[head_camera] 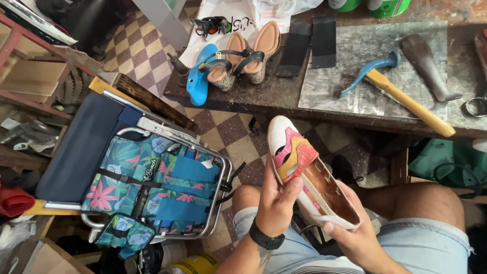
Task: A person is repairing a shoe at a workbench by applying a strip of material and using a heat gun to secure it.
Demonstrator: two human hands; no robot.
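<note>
A white flat shoe [304, 172] with pink, orange and yellow patches on its upper is held over my lap, toe pointing up and away, its brown insole showing. My left hand [276, 203], with a black watch at the wrist, grips the shoe's left side near the middle. My right hand [355, 231] holds the heel end from below and from the right. Both hands are closed on the shoe.
A worn wooden workbench [264, 96] ahead carries a pair of wedge sandals [243, 58], a blue shoe last [199, 76], a hammer [406, 99], two black strips [309, 43] and a dark shoe form [428, 66]. A folded floral beach chair [147, 187] lies at left on the checkered floor.
</note>
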